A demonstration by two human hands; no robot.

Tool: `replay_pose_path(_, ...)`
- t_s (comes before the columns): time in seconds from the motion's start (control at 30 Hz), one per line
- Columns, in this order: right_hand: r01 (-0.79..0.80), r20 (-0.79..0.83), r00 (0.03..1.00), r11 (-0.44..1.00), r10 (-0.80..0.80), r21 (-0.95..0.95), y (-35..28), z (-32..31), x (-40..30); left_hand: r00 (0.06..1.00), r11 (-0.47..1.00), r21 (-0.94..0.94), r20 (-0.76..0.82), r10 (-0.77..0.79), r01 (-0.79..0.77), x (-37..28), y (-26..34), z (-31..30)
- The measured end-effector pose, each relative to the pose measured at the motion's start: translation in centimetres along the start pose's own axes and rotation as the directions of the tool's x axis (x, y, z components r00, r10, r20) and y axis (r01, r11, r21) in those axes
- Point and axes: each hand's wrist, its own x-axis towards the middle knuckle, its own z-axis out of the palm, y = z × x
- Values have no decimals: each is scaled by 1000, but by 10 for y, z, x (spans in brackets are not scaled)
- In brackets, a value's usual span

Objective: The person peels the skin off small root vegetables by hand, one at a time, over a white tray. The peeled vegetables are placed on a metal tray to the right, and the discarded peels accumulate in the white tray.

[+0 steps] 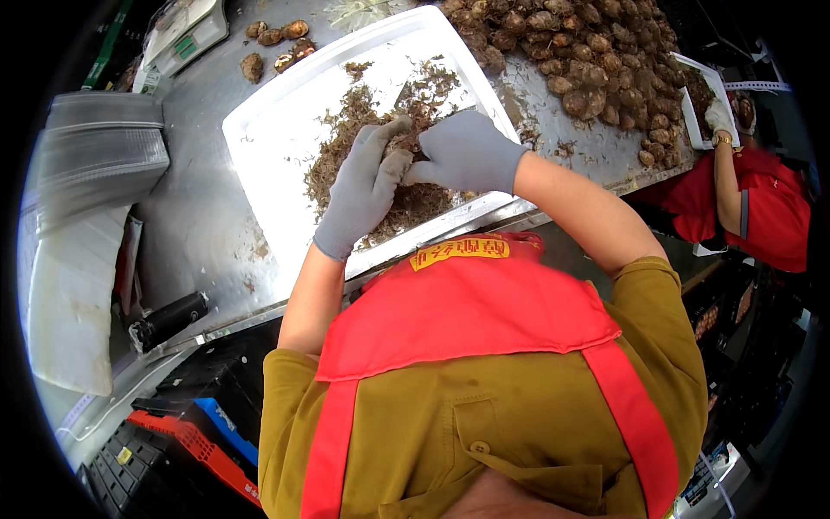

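Both my hands wear grey knit gloves and meet above a white tray (259,168). My left hand (369,175) closes its thumb and fingers around a small brown, hairy corm (406,140), which looks like taro and is mostly hidden. Against its right side presses my right hand (457,152), fingers curled and thumb pointing to the left glove. Whether those fingers hold anything else is hidden. Below the hands, brown fibrous root scraps (415,211) cover the middle of the tray.
A large heap of taro corms (583,65) lies at upper right on the metal table (201,188). Several corms (270,37) sit near a scale (185,45). Stacked clear plastic packaging (104,143) and a black roll (172,319) are left. A co-worker's gloved hand (718,117) is over another white tray (691,123).
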Motion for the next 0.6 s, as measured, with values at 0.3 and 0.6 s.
replay_pose_path(0.3,134,-65,987,981,-144,-144,-2,27,0,987,978,-129,-7,-163,161,1,-12,18)
replay_pose_path(0.6,18,-60,998,945,2,327,5,7,-3,914,579,-784,-36,-404,224,6,-24,-3)
